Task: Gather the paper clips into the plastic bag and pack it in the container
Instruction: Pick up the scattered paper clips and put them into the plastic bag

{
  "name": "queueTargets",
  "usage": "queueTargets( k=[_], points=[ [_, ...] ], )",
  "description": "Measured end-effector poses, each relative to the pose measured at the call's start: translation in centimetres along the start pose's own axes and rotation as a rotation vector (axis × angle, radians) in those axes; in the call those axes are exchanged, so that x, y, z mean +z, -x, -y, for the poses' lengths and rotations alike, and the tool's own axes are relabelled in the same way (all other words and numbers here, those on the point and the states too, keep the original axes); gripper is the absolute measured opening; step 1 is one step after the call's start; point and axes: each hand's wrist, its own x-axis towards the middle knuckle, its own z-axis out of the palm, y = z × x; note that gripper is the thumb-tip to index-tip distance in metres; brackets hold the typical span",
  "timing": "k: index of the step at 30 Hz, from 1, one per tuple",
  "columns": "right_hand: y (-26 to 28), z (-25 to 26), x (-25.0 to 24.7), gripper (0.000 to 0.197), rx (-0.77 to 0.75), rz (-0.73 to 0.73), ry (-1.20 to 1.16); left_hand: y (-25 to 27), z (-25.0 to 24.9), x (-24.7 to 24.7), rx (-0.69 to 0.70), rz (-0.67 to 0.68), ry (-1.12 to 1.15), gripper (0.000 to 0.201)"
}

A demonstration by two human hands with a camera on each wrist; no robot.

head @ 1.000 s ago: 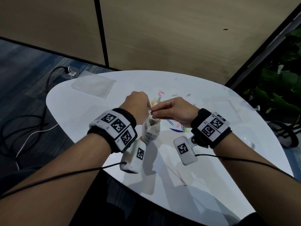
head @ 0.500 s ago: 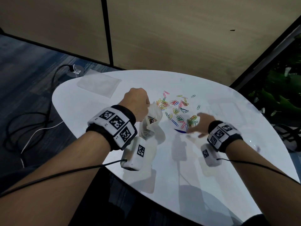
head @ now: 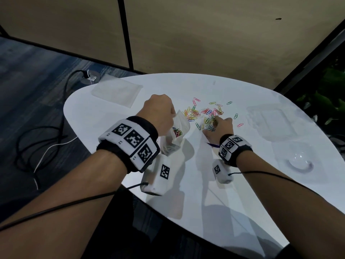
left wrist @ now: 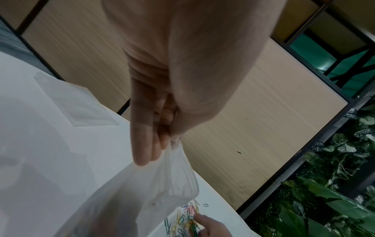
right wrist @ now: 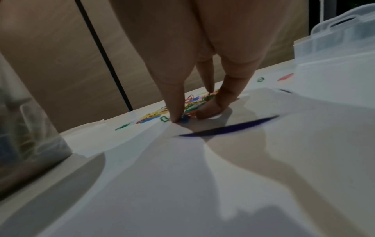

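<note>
Coloured paper clips [head: 204, 113] lie scattered on the white table [head: 214, 193]. My left hand [head: 158, 111] pinches the rim of a clear plastic bag [head: 177, 131] and holds it upright, mouth open, with some clips inside. In the left wrist view the bag [left wrist: 146, 192] hangs from my fingers [left wrist: 146, 144]. My right hand [head: 217, 130] reaches into the clip pile; in the right wrist view its fingertips [right wrist: 176, 117] close around a small clump of clips [right wrist: 194, 102] on the table. A clear plastic container [head: 274, 120] sits at the right.
A flat stack of spare bags [head: 116, 92] lies at the table's far left. A clear round lid or dish [head: 300, 162] sits near the right edge. A dark blue mark [right wrist: 227, 128] is on the tabletop. Cables [head: 46, 146] trail on the floor; plants [head: 328, 96] stand at right.
My right hand left the bag's mouth, where it was one second ago, and moved right and forward onto the clip pile. The left hand kept holding the bag.
</note>
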Motion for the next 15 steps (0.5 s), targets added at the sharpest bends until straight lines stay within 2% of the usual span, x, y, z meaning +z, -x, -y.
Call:
queueTargets(
  k=[2,6,8,12,15],
  points=[
    [-0.7,0.1,0.5,0.050,-0.060,-0.027,0.038,0.1,-0.1,0.1,0.007,0.000,-0.007,0.024],
    [-1.2,0.6,0.4,0.014,-0.192,-0.073,0.258,0.0,-0.4,0.3,0.008,0.004,-0.020,0.025],
    [-1.4,0.4,-0.1,0.016,-0.195,-0.081,0.307,0.0,-0.5,0.4,0.007,0.000,-0.019,0.026],
    [-2.2,-1.0,-1.5,0.022,-0.140,-0.075,0.246,0.0,-0.7,0.5,0.003,0.005,-0.011,0.026],
    [-3.2,-2.7,-3.4,0.010,0.016,-0.080,0.060,-0.2,-0.9,0.6,0.004,0.011,-0.013,0.025]
  ],
)
